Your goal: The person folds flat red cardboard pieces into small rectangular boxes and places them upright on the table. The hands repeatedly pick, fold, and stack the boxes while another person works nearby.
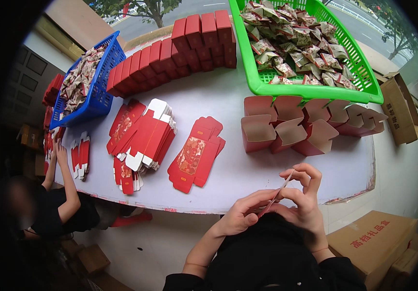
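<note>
Close to my body, past the table's front edge, both my hands hold a flat box blank (278,195), seen almost edge-on with a little red and a pale edge showing. My left hand (247,211) is closed on its lower left side. My right hand (304,196) grips it from the right, fingers bent around its upper end. Flat red box blanks (194,156) with a gold floral print lie on the table ahead of my left hand. Beyond my right hand stand several opened red boxes (258,136) with their pale insides showing.
A green basket (311,90) and a blue basket (106,94) hold small patterned packets. Closed red boxes (158,60) line the far edge. A pile of blanks (146,136) lies mid-table. At left a person's hands (59,151) handle red pieces. A carton (371,245) stands at lower right.
</note>
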A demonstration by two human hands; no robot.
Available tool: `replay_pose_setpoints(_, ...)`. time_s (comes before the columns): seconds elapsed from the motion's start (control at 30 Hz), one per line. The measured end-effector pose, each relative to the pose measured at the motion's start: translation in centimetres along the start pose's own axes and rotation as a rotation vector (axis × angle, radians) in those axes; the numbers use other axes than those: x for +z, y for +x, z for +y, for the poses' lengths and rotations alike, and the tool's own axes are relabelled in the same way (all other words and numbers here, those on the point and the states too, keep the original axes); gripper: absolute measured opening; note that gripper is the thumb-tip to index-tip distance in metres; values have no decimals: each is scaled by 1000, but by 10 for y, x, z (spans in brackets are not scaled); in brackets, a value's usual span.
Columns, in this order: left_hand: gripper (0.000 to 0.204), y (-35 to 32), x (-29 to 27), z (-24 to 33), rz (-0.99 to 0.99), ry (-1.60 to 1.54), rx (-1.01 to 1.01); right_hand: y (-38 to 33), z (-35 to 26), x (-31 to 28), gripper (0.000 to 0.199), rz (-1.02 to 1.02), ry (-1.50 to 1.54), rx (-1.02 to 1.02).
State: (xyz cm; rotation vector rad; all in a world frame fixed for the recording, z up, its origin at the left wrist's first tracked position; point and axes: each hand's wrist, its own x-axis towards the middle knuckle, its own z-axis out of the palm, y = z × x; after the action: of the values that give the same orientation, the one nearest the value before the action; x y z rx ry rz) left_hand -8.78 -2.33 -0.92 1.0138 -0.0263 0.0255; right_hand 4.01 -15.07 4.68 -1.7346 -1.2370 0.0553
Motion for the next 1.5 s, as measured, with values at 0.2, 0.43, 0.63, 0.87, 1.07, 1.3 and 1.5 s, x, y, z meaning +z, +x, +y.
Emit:
replay_pose_setpoints(0.2, 79, -2, -1, 13, 15, 302, 1, -5, -2, 6, 40, -45, 18, -78)
replay_pose_setpoints(0.43, 68, -9, -5, 6, 21, 272, -84, -4, -7, 2, 35, -156, 60, 143)
replay_pose_setpoints(0.63, 74, -2, 4, 13, 75, 321, -78, 5, -8, -1, 35, -164, -218, 43)
replay_pose_setpoints(0.87, 59, -9, 2, 17, 87, 401, -137, 6, -5, -19, 36, -374, 95, 95)
replay_pose_setpoints(1.07, 37, -1, 4, 12, 503, 220, -53, -8, 5, 6, 63, -182, 659, 370)
replay_pose_setpoints(1.3, 48, 5, 0, 0, 611, 492, 207, -21, 13, 22, 73, -320, 727, 431)
replay_pose_setpoints(1.5, 74, 4, 17, -4, 479, 375, 408, -20, 11, 34, 75, -11, 557, 233)
